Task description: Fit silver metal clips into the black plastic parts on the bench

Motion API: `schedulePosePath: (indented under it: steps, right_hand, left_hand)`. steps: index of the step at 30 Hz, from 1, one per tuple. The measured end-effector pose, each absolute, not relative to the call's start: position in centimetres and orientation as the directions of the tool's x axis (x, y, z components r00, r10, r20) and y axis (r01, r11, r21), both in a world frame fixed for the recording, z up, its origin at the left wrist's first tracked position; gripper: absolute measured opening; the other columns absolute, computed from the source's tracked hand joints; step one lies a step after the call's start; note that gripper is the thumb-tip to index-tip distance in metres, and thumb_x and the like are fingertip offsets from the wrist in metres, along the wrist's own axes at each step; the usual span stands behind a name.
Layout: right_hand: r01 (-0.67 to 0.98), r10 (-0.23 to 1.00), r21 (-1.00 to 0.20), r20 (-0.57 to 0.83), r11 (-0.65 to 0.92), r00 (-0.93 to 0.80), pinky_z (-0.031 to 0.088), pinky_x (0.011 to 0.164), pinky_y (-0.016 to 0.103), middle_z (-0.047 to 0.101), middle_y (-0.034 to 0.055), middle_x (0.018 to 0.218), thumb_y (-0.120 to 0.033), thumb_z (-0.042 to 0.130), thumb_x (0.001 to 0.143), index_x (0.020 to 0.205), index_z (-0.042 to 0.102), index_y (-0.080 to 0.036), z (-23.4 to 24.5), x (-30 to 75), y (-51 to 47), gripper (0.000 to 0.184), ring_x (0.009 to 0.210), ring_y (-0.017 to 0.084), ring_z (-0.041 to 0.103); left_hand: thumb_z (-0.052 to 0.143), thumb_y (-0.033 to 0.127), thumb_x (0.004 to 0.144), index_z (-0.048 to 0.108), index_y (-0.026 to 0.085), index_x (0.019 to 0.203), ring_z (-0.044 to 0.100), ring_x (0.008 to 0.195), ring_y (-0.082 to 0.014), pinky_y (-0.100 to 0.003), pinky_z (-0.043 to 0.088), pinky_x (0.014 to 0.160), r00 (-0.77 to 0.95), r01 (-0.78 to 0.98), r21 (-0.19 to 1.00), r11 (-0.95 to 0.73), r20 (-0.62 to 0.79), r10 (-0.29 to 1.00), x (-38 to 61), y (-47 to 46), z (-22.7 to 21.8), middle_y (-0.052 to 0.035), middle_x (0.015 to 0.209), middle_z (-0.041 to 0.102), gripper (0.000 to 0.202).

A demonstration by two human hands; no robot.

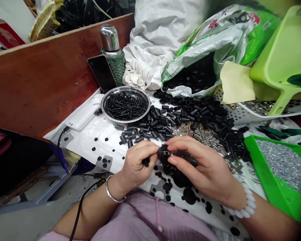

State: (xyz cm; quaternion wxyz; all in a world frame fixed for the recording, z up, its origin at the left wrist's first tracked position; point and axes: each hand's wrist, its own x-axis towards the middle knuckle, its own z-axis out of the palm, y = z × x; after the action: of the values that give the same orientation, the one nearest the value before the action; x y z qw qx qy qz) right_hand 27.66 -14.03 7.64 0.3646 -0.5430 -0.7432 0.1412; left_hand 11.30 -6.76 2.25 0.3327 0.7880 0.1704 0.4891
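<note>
My left hand is closed around small black cylindrical parts, one showing under its fingers, and its fingertips pinch at a black rounded piece. My right hand is closed on a black assembly that joins that piece. Both hands meet just above the white spotted sheet. Behind them lies a heap of black plastic sleeves mixed with small silver metal pieces. A round steel dish holds several black springs.
A steel flask in green netting and a phone lean on a brown board. A white power bank lies left. A green tray of silver bits sits right, with a green scoop and bags behind.
</note>
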Motion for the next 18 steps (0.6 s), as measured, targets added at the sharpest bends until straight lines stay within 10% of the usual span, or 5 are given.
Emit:
schedulePosePath:
  steps: [11, 18]
  right_hand:
    - [0.578, 0.932, -0.789, 0.340, 0.210, 0.126, 0.052, 0.076, 0.026, 0.065, 0.0016, 0.092, -0.024, 0.061, 0.080, 0.089, 0.061, -0.024, 7.1, 28.9, -14.5, 0.009, 0.087, 0.016, 0.062]
    - [0.464, 0.914, -0.874, 0.295, 0.140, 0.279, 0.054, 0.074, 0.022, 0.067, 0.0015, 0.093, -0.025, 0.063, 0.078, 0.084, 0.064, -0.024, 6.6, 29.6, -16.4, 0.006, 0.087, 0.016, 0.064]
  left_hand:
    - [0.058, 0.016, 0.081, 0.063, 0.013, 0.099, 0.062, 0.068, -0.0130, -0.025, 0.051, 0.066, 0.510, 0.060, 0.752, -0.656, 0.542, 0.668, 11.9, -6.7, 2.3, -0.0066, 0.080, 0.068, 0.019]
    - [0.059, 0.018, 0.077, 0.061, 0.015, 0.080, 0.052, 0.052, -0.0094, -0.019, 0.042, 0.046, 0.517, 0.205, 0.901, -0.383, 0.233, 0.824, 12.0, -6.7, 2.6, 0.0002, 0.065, 0.061, 0.004]
